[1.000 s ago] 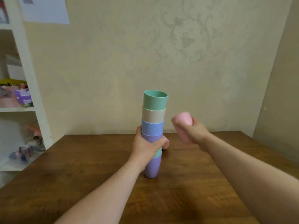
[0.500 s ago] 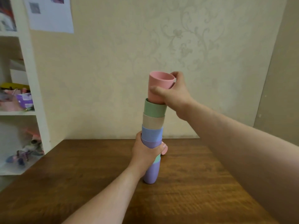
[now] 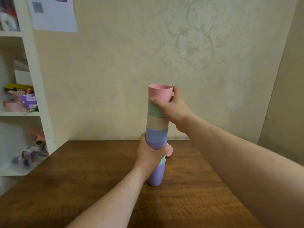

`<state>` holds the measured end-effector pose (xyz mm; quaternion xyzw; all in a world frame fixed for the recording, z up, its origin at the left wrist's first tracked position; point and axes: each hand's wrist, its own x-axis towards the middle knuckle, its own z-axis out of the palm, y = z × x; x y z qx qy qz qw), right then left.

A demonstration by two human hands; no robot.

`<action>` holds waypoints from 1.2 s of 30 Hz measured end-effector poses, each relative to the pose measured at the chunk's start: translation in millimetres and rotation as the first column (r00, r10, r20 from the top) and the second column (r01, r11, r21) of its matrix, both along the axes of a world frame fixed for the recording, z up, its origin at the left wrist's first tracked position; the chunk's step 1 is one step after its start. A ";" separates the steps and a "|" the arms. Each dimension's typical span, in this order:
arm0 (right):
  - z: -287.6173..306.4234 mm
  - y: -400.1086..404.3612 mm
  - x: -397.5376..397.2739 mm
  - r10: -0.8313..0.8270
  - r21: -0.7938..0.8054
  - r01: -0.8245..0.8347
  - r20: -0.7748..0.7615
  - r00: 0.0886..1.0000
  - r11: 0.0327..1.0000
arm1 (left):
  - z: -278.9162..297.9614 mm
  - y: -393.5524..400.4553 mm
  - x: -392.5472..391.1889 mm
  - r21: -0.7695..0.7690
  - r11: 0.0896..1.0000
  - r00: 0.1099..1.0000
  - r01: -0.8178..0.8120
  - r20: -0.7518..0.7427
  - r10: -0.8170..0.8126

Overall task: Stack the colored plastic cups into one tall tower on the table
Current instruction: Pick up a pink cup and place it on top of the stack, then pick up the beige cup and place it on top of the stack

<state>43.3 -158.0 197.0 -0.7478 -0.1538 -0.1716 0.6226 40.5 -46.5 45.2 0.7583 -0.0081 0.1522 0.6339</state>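
A tall tower of nested pastel plastic cups (image 3: 157, 135) stands on the brown wooden table (image 3: 98, 178). Left hand (image 3: 150, 155) fingers wrap its middle; right hand (image 3: 172, 106) fingers grip the topmost pink plastic cup (image 3: 159, 92). The wall paper sheet (image 3: 52, 14) has no legible writing.

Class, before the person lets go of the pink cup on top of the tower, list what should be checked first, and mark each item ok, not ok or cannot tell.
1. Pink cup nested in the green cup: ok.
2. Right hand grips the pink cup: ok.
3. Left hand steadies the tower's middle: ok.
4. Bottom purple cup stands on the table: ok.
5. Tower straight: not ok, a slight bend.
6. Pink cup fully seated: cannot tell.
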 end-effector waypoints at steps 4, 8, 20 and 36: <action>-16.7 0.3 2.6 0.009 0.024 -0.010 0.021 1.000 1.000 | -1.0 -1.6 0.6 0.008 1.000 1.000 -0.017 0.004 0.016; -61.4 0.5 6.5 0.014 0.004 -0.014 -0.029 0.999 1.000 | -2.6 -1.3 4.2 0.026 0.998 0.998 -0.053 0.031 0.052; -155.2 -0.7 11.5 -0.017 -0.060 0.004 -0.228 0.974 0.998 | -51.0 -3.9 0.0 0.049 0.996 0.997 0.070 -0.045 -0.068; -158.1 -47.7 24.8 -0.192 -0.118 0.173 -0.183 0.964 0.978 | -27.1 44.4 75.0 0.984 0.152 0.982 0.097 -0.070 -0.173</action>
